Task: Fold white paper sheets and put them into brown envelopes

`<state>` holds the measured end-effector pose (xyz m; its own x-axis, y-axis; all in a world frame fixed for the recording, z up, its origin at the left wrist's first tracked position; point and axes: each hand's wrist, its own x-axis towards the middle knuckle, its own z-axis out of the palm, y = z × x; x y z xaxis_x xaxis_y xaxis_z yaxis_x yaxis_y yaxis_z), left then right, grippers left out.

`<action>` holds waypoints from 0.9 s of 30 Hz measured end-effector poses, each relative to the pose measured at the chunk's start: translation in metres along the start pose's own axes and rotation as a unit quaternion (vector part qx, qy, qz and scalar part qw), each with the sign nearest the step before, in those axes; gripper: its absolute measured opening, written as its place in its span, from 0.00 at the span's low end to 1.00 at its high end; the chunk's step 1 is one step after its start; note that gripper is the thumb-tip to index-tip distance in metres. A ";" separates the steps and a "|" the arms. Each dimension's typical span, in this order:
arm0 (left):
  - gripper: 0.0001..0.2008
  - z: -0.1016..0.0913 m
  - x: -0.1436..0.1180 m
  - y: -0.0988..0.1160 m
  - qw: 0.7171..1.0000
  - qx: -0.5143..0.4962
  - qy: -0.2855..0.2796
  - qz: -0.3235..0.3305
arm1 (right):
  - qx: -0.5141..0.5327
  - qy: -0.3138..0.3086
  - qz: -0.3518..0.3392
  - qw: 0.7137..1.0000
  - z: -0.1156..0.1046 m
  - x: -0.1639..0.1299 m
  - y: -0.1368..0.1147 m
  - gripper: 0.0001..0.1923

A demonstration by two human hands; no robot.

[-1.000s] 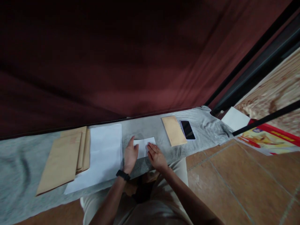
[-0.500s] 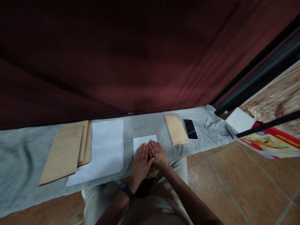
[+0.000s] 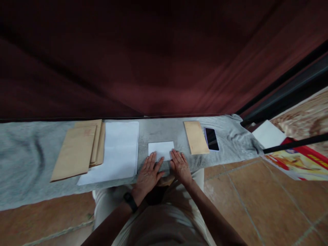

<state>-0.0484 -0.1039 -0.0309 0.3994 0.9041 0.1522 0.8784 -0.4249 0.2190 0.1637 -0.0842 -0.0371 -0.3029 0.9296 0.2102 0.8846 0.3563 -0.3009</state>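
Both your hands are down flat on the grey cloth (image 3: 30,164), palms to the surface, fingers stretched forward and slightly fanned. Your left hand (image 3: 148,173), black watch (image 3: 130,201) at the wrist, has its fingertips on the near left corner of the small folded white paper (image 3: 161,149). Your right hand (image 3: 180,167) sits just beside it, fingertips touching the near right edge. Neither hand grips anything; both lie open and pressed. That paper lies in the middle of the cloth, between the large white sheet (image 3: 115,150) on your left and the tan envelope (image 3: 196,137) on your right, with a dark phone (image 3: 212,139) just past it. A stack of tan envelopes (image 3: 79,150) overlaps the big sheet's far-left side.
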 end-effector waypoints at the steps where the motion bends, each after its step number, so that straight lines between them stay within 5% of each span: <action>1: 0.35 0.000 0.000 0.000 1.000 0.005 -0.002 0.001 | -0.002 0.001 -0.001 1.000 -0.001 -0.001 0.001 0.26; 12: 0.37 0.001 0.001 0.000 0.999 0.049 -0.004 0.017 | 0.022 -0.035 -0.075 0.996 0.003 0.000 -0.021 0.25; 27: 0.37 0.002 0.001 -0.002 0.998 0.051 0.000 0.033 | -0.008 -0.006 -0.046 0.999 -0.001 -0.015 0.002 0.27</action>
<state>-0.0495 -0.1024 -0.0335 0.4569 0.8744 0.1635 0.8725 -0.4763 0.1093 0.1699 -0.0979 -0.0404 -0.3878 0.8940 0.2244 0.8582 0.4391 -0.2660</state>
